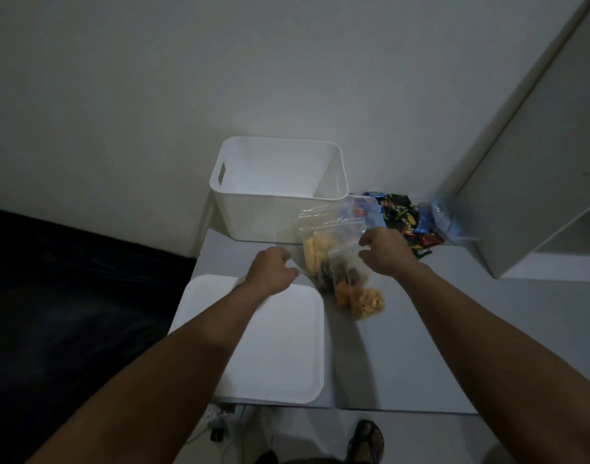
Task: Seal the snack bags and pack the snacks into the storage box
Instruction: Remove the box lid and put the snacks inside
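Right hand point(384, 249) gripping clear snack bag point(349, 279), storage box point(270, 209) behind

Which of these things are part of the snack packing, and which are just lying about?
Part of the job: clear snack bags, wrapped snacks, white box, lid, both hands.
Lying about: power strip on floor, sandal.

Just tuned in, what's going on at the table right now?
A person is working on clear snack bags lying on the table. The left hand pinches one bag's edge; the right hand grips another's top. The white storage box looks empty, its lid lying nearby. Wrapped snacks wait beside it.
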